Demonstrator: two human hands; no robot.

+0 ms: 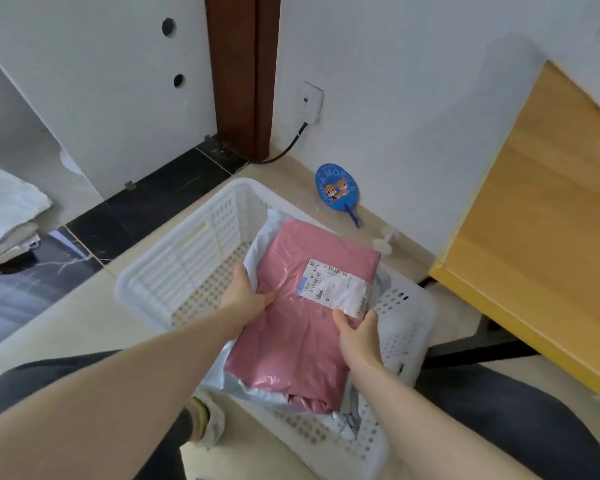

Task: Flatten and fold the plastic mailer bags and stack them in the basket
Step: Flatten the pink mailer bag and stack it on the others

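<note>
A folded pink mailer bag point(291, 327) with a white shipping label point(333, 287) lies on top of pale blue-grey mailer bags point(257, 244) inside a white perforated plastic basket point(174, 271) on the floor. My left hand point(245, 292) grips the pink bag's left edge, thumb on top. The bag's right edge, just under the label, is held by my right hand point(357, 332), thumb on top and fingers curled under. The lower bags stick out at the basket's near end and are mostly covered.
A yellow wooden table point(541, 237) stands to the right of the basket. A blue round hand fan point(336, 188) leans at the wall behind it. White folded material point(7, 209) lies at the far left. My knees in dark trousers flank the basket.
</note>
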